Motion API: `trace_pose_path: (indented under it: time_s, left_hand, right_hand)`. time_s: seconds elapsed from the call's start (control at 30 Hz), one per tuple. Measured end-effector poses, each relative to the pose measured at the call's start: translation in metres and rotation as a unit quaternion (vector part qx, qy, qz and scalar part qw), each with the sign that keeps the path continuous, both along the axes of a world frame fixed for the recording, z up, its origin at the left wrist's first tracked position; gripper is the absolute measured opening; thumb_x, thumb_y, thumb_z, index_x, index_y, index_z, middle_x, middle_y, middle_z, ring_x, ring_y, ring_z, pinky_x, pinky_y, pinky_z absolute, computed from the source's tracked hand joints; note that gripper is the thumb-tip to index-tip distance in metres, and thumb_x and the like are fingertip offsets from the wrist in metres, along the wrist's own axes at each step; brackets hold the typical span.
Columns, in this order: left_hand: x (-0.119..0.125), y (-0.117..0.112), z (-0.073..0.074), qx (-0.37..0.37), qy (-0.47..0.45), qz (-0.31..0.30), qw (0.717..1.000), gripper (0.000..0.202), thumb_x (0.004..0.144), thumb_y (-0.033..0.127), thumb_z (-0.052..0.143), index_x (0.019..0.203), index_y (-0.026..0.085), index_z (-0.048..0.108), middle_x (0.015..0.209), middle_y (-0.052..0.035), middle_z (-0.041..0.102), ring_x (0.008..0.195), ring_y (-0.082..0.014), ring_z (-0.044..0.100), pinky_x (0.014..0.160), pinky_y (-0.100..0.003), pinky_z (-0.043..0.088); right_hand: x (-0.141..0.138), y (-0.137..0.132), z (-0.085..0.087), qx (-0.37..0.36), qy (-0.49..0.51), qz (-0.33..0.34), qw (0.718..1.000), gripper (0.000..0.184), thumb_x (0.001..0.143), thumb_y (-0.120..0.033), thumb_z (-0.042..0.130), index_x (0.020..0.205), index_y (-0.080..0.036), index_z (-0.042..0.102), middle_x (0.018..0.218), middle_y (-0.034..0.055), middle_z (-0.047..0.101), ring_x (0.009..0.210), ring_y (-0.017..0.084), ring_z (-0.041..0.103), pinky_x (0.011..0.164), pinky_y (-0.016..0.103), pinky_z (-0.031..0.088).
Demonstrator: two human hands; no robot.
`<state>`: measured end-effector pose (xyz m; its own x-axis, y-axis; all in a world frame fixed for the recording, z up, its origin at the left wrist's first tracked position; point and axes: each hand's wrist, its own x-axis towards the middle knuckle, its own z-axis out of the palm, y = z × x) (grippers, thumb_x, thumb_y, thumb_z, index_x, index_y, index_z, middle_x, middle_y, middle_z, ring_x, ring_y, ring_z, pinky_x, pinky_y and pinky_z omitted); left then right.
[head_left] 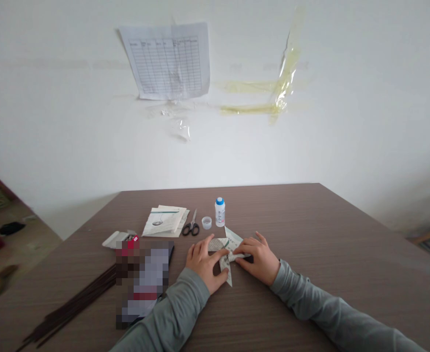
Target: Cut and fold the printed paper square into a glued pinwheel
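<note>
Where a folded, pointed-armed piece of pale printed paper (231, 255) is laid on the brown wood-grained tabletop (310, 220), it is flanked from both sides. Its longest line of points is seen running away from the body. Near its centre it is touched by the spread left hand (206, 265); its right-side fold is pinched by the right hand (259, 256). Neither hand is set clearly nearer.

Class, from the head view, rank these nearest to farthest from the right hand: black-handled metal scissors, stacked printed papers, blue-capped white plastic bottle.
1. Bottle: beyond the right hand, leftward.
2. Scissors: left of the bottle.
3. Stacked papers: left of the scissors.
</note>
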<state>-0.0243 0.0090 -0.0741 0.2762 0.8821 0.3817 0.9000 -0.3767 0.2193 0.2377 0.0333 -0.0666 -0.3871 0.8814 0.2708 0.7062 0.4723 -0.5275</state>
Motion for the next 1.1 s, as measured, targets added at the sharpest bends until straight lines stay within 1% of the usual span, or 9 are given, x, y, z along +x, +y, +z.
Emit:
trace_pose_path:
  time_s: [0.17, 0.37, 0.53, 0.63, 0.77, 0.83, 0.9, 0.97, 1.1]
  left_hand:
    - [-0.0001, 0.0000, 0.0029, -0.014, 0.012, 0.003, 1.000, 0.053, 0.088, 0.035, 0.105, 0.140, 0.048, 0.104, 0.190, -0.0110, 0.077, 0.163, -0.0515, 0.079, 0.143, -0.071, 0.062]
    - [-0.0006, -0.0001, 0.0055, -0.024, 0.011, -0.003, 1.000, 0.052, 0.090, 0.037, 0.103, 0.141, 0.047, 0.104, 0.190, -0.0116, 0.076, 0.164, -0.0529, 0.078, 0.143, -0.072, 0.061]
    - [-0.0013, -0.0006, 0.0054, -0.025, 0.006, -0.005, 1.000, 0.052, 0.091, 0.036, 0.103, 0.142, 0.046, 0.103, 0.189, -0.0122, 0.077, 0.164, -0.0525, 0.077, 0.143, -0.074, 0.059]
    - [-0.0014, -0.0006, 0.0043, -0.021, 0.003, 0.000, 1.000, 0.056, 0.090, 0.036, 0.103, 0.146, 0.043, 0.102, 0.188, -0.0134, 0.077, 0.164, -0.0514, 0.077, 0.144, -0.071, 0.059]
    - [-0.0013, -0.0004, 0.0025, -0.013, 0.006, 0.006, 1.000, 0.063, 0.088, 0.037, 0.104, 0.150, 0.049, 0.100, 0.188, -0.0094, 0.077, 0.161, -0.0487, 0.078, 0.143, -0.069, 0.060]
    - [-0.0009, -0.0005, 0.0019, -0.011, 0.011, 0.006, 1.000, 0.060, 0.089, 0.038, 0.104, 0.147, 0.051, 0.101, 0.188, -0.0082, 0.077, 0.161, -0.0489, 0.077, 0.143, -0.069, 0.060]
    - [-0.0005, -0.0007, 0.0016, -0.011, 0.014, 0.004, 1.000, 0.056, 0.090, 0.037, 0.103, 0.144, 0.050, 0.102, 0.189, -0.0094, 0.077, 0.163, -0.0504, 0.077, 0.143, -0.071, 0.059]
    - [0.0000, -0.0008, 0.0017, -0.012, 0.016, 0.003, 1.000, 0.054, 0.091, 0.037, 0.103, 0.143, 0.049, 0.103, 0.190, -0.0100, 0.076, 0.163, -0.0513, 0.076, 0.143, -0.073, 0.059]
    - [0.0003, -0.0003, 0.0026, -0.015, 0.017, 0.004, 1.000, 0.056, 0.089, 0.038, 0.104, 0.143, 0.053, 0.102, 0.190, -0.0071, 0.076, 0.163, -0.0511, 0.076, 0.143, -0.072, 0.060]
  right_hand:
    - [0.0009, 0.0007, -0.0020, 0.017, 0.006, 0.002, 1.000, 0.013, 0.104, -0.035, 0.095, 0.114, -0.041, 0.101, 0.118, 0.0074, 0.099, 0.120, 0.042, 0.094, 0.151, 0.085, 0.045]
    - [-0.0004, -0.0013, 0.0019, 0.000, 0.005, 0.003, 1.000, 0.013, 0.105, -0.036, 0.093, 0.115, -0.040, 0.101, 0.121, 0.0096, 0.099, 0.124, 0.045, 0.094, 0.150, 0.092, 0.041]
    - [0.0011, -0.0008, -0.0007, 0.015, 0.012, 0.003, 1.000, 0.011, 0.104, -0.036, 0.093, 0.112, -0.041, 0.100, 0.119, 0.0080, 0.099, 0.123, 0.043, 0.093, 0.150, 0.087, 0.045]
    - [0.0018, -0.0003, -0.0021, 0.020, 0.014, 0.006, 1.000, 0.011, 0.105, -0.036, 0.093, 0.112, -0.040, 0.100, 0.119, 0.0077, 0.099, 0.122, 0.041, 0.094, 0.151, 0.085, 0.045]
    - [0.0012, -0.0007, 0.0000, 0.001, 0.009, 0.001, 1.000, 0.012, 0.104, -0.036, 0.094, 0.114, -0.040, 0.100, 0.121, 0.0076, 0.099, 0.124, 0.043, 0.094, 0.152, 0.088, 0.042]
    - [0.0005, -0.0009, 0.0013, -0.005, 0.007, 0.000, 1.000, 0.012, 0.104, -0.035, 0.095, 0.114, -0.041, 0.100, 0.122, 0.0078, 0.099, 0.126, 0.044, 0.094, 0.152, 0.089, 0.041]
    - [0.0000, -0.0010, 0.0018, -0.005, 0.007, 0.001, 1.000, 0.013, 0.104, -0.035, 0.094, 0.114, -0.041, 0.100, 0.121, 0.0082, 0.098, 0.126, 0.044, 0.093, 0.151, 0.091, 0.041]
    - [0.0000, -0.0009, 0.0016, -0.002, 0.008, 0.002, 1.000, 0.013, 0.105, -0.036, 0.093, 0.115, -0.041, 0.100, 0.121, 0.0085, 0.098, 0.124, 0.044, 0.093, 0.151, 0.092, 0.041]
    - [0.0008, -0.0008, 0.0006, 0.009, 0.011, 0.007, 1.000, 0.013, 0.105, -0.037, 0.093, 0.114, -0.042, 0.100, 0.119, 0.0082, 0.099, 0.121, 0.044, 0.093, 0.149, 0.091, 0.044]
